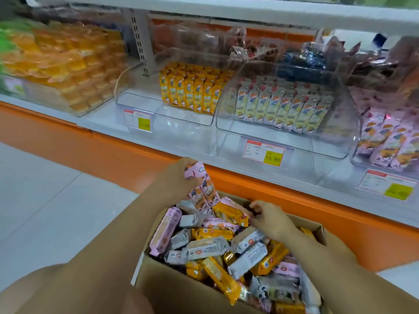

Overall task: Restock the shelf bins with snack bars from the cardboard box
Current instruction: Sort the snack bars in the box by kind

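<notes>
Two or three pink bars (199,189) stand nearly upright in your left hand (174,177), fingers gripping them, above the cardboard box (176,288). Their matching bin (360,162) lies far right, nearer your right hand (269,218); whether its curled fingers hold anything is unclear.

Yellow-bar bin (181,123): open top, bare floor ahead of its standing row (192,91). Pale-bar bin (283,143): the same, room in front of its row (283,107). Pink-bar bin (371,167): bars (390,141) crowd the front wall. Upper shelf (249,12) overhangs the bins' rear. Cardboard box (172,288) heaped with loose bars (226,250).
</notes>
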Motion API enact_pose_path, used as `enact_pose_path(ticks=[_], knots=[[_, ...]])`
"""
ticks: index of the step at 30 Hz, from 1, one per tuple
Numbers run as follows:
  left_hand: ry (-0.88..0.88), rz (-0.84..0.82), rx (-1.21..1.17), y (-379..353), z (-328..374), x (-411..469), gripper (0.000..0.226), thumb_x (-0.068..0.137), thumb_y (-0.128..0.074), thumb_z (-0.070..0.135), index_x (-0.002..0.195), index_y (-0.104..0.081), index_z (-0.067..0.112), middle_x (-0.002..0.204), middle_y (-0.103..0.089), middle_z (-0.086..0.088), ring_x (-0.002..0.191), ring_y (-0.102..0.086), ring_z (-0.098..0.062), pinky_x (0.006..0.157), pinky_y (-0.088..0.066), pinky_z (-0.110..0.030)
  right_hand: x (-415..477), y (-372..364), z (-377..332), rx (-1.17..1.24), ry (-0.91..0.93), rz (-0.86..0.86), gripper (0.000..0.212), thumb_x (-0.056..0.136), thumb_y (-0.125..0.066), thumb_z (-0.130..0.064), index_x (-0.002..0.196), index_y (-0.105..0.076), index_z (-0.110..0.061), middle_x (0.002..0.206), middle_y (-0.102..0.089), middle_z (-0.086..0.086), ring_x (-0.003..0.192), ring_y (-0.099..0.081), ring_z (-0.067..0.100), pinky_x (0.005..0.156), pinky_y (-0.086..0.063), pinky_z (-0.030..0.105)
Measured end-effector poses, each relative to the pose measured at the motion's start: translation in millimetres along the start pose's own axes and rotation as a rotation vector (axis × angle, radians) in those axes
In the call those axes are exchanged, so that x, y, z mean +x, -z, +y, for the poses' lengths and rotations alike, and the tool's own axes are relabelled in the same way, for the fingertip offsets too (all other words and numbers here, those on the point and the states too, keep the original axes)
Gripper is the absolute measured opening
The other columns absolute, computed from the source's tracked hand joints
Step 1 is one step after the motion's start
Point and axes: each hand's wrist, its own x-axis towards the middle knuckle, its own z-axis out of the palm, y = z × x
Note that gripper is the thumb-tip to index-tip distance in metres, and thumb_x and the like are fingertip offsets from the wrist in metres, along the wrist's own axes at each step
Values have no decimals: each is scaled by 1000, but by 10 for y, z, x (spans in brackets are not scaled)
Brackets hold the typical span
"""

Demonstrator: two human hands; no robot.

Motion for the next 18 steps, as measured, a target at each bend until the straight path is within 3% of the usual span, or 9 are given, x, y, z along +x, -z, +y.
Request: enact_pose_path(ticks=[3,7,11,13,16,18], knots=[[-33,-12,82,-56,28,61,42,91,-60,24,131,-47,23,121,-54,4,93,-59,-17,82,-51,-35,51,-51,-5,-45,-4,-37,44,84,-65,-21,127,-54,-20,119,-65,2,105,-61,20,89,-51,37],[-53,-15,123,-95,64,61,40,93,-58,23,131,-46,23,116,-53,6,85,-55,-15,68,-43,-25,6,-15,-33,6,39,90,29,87,-60,-15,115,-58,-21,102,-68,3,89,-64,19,76,-53,35],[-76,-19,143,-126,101,18,43,93,-58,22,133,-46,22,121,-55,5,87,-52,-14,67,-40,-23,-199,225,-28,180,98,204,16,90,-54,-13,98,-64,-23,90,-66,-1,78,-59,11,61,-38,15],[-98,-41,156,-168,146,-16,44,93,-58,23,134,-45,22,125,-55,3,89,-52,-13,69,-40,-21,-340,405,4,278,91,268,17,89,-54,-12,90,-66,-23,90,-66,-5,80,-58,5,64,-38,6],[-108,-109,142,-235,231,-107,45,92,-59,28,134,-44,28,131,-52,5,96,-56,-10,80,-47,-27,-591,693,35,370,93,333,22,90,-53,-11,79,-67,-25,91,-64,-9,84,-59,5,71,-40,5],[-107,-151,112,-270,313,-197,45,91,-59,35,133,-43,35,134,-50,8,103,-59,-12,88,-52,-39,-767,871,19,485,92,322,26,92,-51,-10,77,-69,-20,86,-65,-5,75,-61,4,67,-44,10]])
